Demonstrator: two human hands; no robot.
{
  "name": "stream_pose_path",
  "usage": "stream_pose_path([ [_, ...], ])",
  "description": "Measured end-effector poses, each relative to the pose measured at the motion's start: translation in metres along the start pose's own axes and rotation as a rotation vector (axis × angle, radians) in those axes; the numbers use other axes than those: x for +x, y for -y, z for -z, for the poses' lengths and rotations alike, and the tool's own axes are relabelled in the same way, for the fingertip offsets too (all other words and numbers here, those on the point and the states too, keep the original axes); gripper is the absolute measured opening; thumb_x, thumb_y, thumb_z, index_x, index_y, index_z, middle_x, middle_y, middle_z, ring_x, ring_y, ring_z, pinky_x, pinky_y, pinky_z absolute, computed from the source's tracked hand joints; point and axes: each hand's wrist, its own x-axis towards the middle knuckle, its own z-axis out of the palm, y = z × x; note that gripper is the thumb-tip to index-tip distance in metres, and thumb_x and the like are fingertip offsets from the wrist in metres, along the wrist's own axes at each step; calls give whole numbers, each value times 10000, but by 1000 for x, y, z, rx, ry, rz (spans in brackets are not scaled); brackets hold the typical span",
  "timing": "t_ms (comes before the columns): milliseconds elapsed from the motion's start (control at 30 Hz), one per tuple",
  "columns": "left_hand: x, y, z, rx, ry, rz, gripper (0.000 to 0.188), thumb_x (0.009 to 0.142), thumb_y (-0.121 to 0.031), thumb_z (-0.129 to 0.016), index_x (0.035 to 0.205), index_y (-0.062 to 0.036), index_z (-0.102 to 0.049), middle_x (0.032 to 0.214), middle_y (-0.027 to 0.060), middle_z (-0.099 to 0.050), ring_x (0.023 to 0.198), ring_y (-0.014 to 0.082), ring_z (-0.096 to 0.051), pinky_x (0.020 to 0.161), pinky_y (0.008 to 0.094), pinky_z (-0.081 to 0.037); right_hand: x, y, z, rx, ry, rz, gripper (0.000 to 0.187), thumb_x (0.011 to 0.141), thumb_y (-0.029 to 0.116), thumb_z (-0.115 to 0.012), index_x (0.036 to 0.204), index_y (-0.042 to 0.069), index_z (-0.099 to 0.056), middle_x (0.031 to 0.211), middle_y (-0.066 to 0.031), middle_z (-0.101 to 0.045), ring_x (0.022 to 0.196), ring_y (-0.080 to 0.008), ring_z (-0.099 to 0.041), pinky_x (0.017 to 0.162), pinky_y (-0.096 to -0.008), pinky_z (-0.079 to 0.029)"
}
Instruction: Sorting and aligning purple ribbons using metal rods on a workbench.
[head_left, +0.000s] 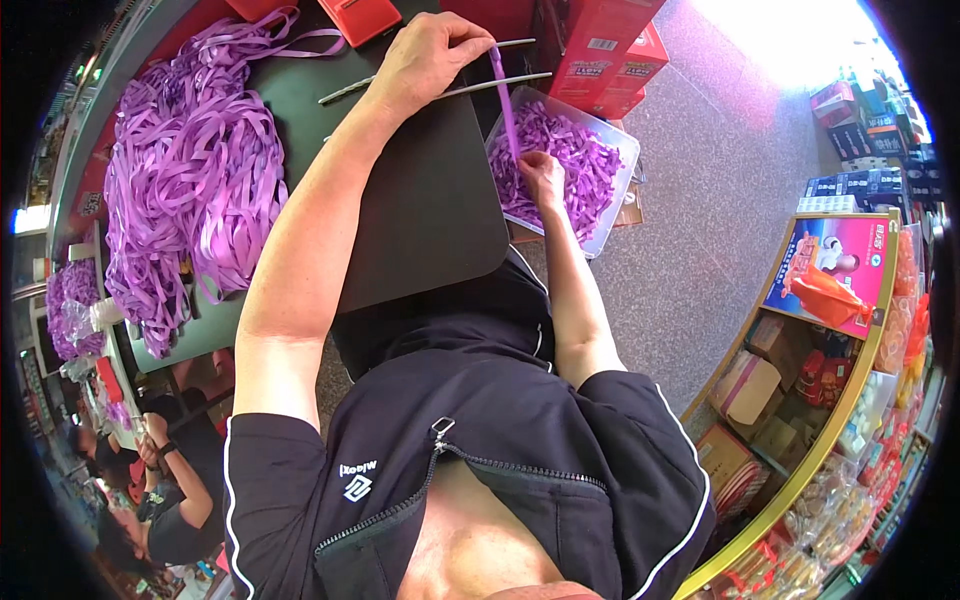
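Observation:
My left hand [425, 62] reaches over the far right part of the dark table [420, 200], thumb and fingers pinching the upper end of a purple ribbon [505, 100]. The ribbon runs down taut to my right hand [543, 180], whose fingers close on its lower part above a clear plastic box [625, 150]. Short purple ribbon pieces [575, 135] fill much of this box. Two thin metal rods [505, 82] lie crosswise by my left hand and stick out past the table's edge; the hand and wrist hide part of them.
A large tangled heap of long purple ribbon [190, 170] covers the table's left side. Red boxes [610, 60] stand beyond the plastic box. A gold-edged shelf [800, 420] with packages curves along the right. At lower left, another person [180, 500] sits near more ribbon [75, 310].

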Motion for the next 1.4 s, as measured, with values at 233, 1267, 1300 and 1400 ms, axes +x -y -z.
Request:
stream_pose_path([
  [233,5,-4,-2,-23,29,0,236,877,-219,-620,982,-17,-683,947,75,-672,909,158,-622,829,277,-448,5,-23,-10,1182,206,-484,153,843,80,-631,960,-12,-668,672,-17,-603,541,-90,-523,453,-203,-384],
  [1267,6,-6,0,-28,63,-52,261,884,-235,-617,994,-5,-674,939,65,-683,893,131,-618,818,259,-445,-23,-11,-11,189,12,115,159,793,102,-688,878,57,-562,785,-64,-609,715,-195,-610,656,-309,-484],
  [1300,5,-6,0,-38,61,-42,257,886,-233,-616,999,-9,-675,938,61,-684,888,125,-618,815,256,-446,-26,-7,-11,191,14,114,159,793,102,-688,878,57,-562,785,-64,-609,715,-195,-610,656,-309,-484],
  [1400,6,-5,-2,-54,54,-50,248,891,-226,-612,1008,-16,-676,925,52,-688,869,110,-616,805,247,-450,-31,-10,-10,40,-129,446,158,769,105,-690,887,75,-588,952,-98,-536,836,-272,-579,682,-346,-488],
])
